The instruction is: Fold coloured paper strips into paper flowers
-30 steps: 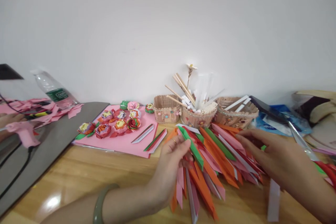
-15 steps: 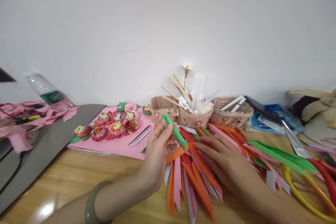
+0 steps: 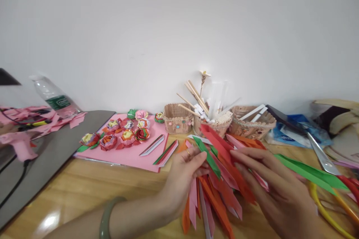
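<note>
My left hand (image 3: 183, 181) pinches a green folded paper strip (image 3: 209, 160) between thumb and fingers. Below it, a heap of folded strips in orange (image 3: 217, 207), pink and lilac fans out on the wooden table. Over the right part of that heap reaches my right hand (image 3: 270, 183). Its fingertips lie against a red folded paper strip (image 3: 220, 143) raised above the others; its thumb is hidden. A long green strip (image 3: 308, 171) lies to the right of this hand.
Paper flowers (image 3: 127, 138) sit on a pink sheet (image 3: 117, 155) at the left. Woven baskets (image 3: 178, 119) line the wall, one full of sticks. Scissors (image 3: 322, 157) point upward at the right. A pink glue gun (image 3: 21, 145) and a bottle (image 3: 56, 97) are far left.
Both hands have shifted right and slightly down, the left with its green strip. The red strip now stands out above the heap at my right fingertips. The view has swung slightly left.
</note>
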`<state>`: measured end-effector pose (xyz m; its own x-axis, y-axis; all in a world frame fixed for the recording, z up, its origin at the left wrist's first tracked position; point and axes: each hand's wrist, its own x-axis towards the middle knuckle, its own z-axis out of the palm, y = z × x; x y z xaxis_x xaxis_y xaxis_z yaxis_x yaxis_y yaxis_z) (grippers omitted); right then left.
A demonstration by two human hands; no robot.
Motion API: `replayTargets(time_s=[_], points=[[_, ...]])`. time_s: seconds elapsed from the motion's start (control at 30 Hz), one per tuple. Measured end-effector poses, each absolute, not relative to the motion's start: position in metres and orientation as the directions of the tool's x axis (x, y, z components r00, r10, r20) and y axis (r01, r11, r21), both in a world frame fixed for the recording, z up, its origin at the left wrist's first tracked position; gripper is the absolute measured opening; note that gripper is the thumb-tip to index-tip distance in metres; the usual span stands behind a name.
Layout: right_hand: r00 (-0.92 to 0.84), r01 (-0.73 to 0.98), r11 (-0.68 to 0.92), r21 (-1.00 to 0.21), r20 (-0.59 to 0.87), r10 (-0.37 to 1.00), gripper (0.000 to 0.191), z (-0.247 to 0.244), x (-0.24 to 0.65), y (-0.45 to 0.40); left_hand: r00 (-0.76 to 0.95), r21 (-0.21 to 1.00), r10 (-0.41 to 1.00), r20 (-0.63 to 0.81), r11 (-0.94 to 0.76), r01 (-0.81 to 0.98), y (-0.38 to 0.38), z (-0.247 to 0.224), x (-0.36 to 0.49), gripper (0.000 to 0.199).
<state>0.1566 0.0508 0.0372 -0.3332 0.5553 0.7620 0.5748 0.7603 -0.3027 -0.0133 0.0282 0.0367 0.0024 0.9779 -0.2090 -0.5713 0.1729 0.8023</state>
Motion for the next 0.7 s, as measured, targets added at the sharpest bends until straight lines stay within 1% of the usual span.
replayTargets(time_s=[0.07, 0.13, 0.3, 0.5, 0.57, 0.7], points=[[-0.374, 0.504, 0.795, -0.338, 0.744, 0.554, 0.025, 0.0384, 0.1510, 0.0450, 0.038, 0.799, 0.983, -0.182, 0.171, -0.577, 0.0269, 0.0358, -0.0123, 0.014], [-0.404, 0.448, 0.806, -0.386, 0.718, 0.568, 0.025, 0.0362, 0.1480, 0.0436, 0.036, 0.793, 0.986, -0.161, 0.151, -0.590, 0.0261, 0.0362, -0.0120, 0.013], [-0.417, 0.390, 0.743, -0.543, 0.615, 0.669, 0.033, 0.0306, 0.1506, 0.0494, 0.013, 0.795, 0.988, -0.155, 0.132, -0.592, 0.0251, 0.0379, -0.0127, 0.013], [-0.536, 0.333, 0.775, -0.537, 0.569, 0.624, 0.050, 0.0351, 0.1516, 0.0507, 0.074, 0.824, 0.991, -0.113, 0.136, -0.550, 0.0255, 0.0345, -0.0114, 0.015], [-0.547, 0.323, 0.772, -0.548, 0.558, 0.624, 0.050, 0.0348, 0.1531, 0.0514, 0.095, 0.818, 0.989, -0.109, 0.144, -0.557, 0.0259, 0.0320, -0.0113, 0.013], [-0.557, 0.326, 0.742, -0.587, 0.515, 0.652, 0.043, 0.0347, 0.1557, 0.0524, 0.103, 0.817, 0.988, -0.112, 0.151, -0.557, 0.0260, 0.0290, -0.0117, 0.010]])
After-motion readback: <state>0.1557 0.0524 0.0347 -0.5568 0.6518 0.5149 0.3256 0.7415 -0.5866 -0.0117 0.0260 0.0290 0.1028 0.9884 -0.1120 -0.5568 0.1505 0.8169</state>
